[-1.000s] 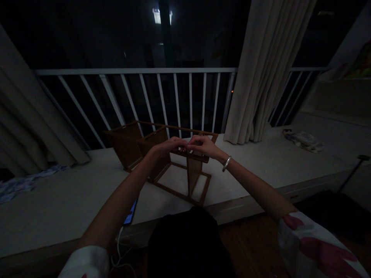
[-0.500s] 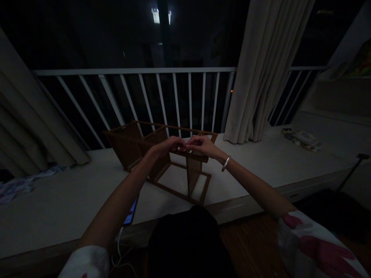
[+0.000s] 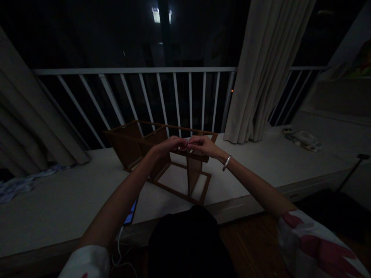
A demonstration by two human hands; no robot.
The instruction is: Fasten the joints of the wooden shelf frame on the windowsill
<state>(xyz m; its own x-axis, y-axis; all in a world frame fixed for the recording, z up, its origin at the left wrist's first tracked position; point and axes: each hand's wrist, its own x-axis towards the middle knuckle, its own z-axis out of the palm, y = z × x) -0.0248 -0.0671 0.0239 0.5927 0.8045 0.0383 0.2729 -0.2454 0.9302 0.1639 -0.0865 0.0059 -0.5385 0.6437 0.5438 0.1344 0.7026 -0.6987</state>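
A brown wooden shelf rack (image 3: 160, 163) lies on its side on the pale window ledge. Over its upper right edge, my left hand (image 3: 171, 144) and my right hand (image 3: 202, 145) meet with fingertips almost touching. Both hands are closed in a pinch. Something small and shiny shows between the fingertips, too small and dark to name. The right wrist wears a silver bangle (image 3: 227, 163). Beneath the hands runs a rail of the rack, and one upright panel (image 3: 194, 173) stands below it.
White railing (image 3: 175, 96) rises behind the rack, with curtains (image 3: 263, 73) either side. A lit phone (image 3: 131, 213) with a white cable (image 3: 118, 247) lies at the ledge (image 3: 72, 200) front, by my left forearm. A crumpled cloth (image 3: 304, 139) lies on the right.
Both hands stay over the same spot on the rack. My right hand has shifted very slightly to the right; the rack has not moved.
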